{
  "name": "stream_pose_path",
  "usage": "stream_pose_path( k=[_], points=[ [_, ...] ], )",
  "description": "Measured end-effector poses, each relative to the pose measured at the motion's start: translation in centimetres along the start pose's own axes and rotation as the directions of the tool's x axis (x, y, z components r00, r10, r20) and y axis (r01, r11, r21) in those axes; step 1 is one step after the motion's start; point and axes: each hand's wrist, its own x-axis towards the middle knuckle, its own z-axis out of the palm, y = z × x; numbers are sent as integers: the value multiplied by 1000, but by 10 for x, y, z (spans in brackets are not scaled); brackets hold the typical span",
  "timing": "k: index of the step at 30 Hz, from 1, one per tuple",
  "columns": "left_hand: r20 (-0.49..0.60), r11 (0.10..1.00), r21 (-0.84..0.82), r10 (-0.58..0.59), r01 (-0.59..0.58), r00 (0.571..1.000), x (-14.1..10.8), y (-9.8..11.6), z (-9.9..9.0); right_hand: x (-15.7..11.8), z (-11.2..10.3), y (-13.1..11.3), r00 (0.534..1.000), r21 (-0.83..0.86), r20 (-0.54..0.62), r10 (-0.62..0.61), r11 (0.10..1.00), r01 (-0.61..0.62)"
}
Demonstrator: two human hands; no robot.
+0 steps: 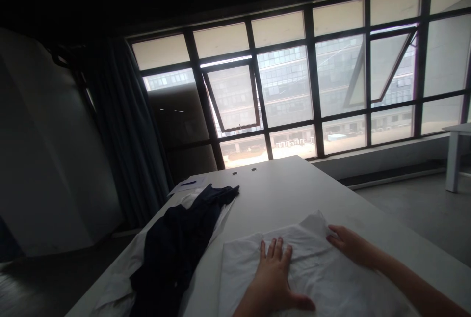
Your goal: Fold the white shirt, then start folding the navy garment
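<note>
A white cloth (324, 277) lies spread on the white table (279, 184), with wrinkles and a raised corner at its far right. My left hand (272, 275) rests flat on its left half, fingers spread. At the right far edge of the cloth is my right hand (346, 243), its fingers closed together by the fabric; whether they pinch it is too small to tell. Left of the white cloth, a dark blue garment (180, 238) lies bunched over other white fabric (121, 277).
A paper (184, 185) with a pen (188, 183) on it lies at the table's far left. Beyond the table are windows and a dark curtain (125, 130). Another white table (453, 155) stands at the far right.
</note>
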Motion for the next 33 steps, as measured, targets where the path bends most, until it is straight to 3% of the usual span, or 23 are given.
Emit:
stream_pose_path(
  k=[4, 8, 13, 17, 21, 26, 31, 33],
  points=[
    [-18, 999, -34, -3, 2, 1000, 5, -1, 0, 15, -35, -25, 988, 324, 117, -97, 944, 55],
    [-8, 1000, -25, 6, -6, 1000, 7, -3, 0, 30, -63, -67, 946, 679, 267, -183, 732, -50],
    [-38, 1000, -24, 19, -20, 999, 7, -3, 0, 46, -50, -117, 947, 779, 223, -231, 626, -30],
    [-46, 999, -29, 18, -19, 999, 5, -2, 0, 62, -30, -136, 948, 746, 184, -261, 665, 38],
    [-79, 1000, -11, 10, -11, 997, 6, -7, 5, 70, -35, -123, 975, 670, 120, -189, 739, 61],
    [-33, 996, 29, -79, 80, 996, 16, -24, 8, 65, -68, -77, 984, 689, 157, -80, 723, -51],
    [8, 990, 61, -130, 129, 991, 13, -41, -10, 59, -98, -32, 987, 675, 155, 31, 727, -129],
    [65, 981, 69, -184, 179, 981, 6, -46, -18, 54, -106, -23, 994, 667, 51, 98, 737, -107]
  ],
)
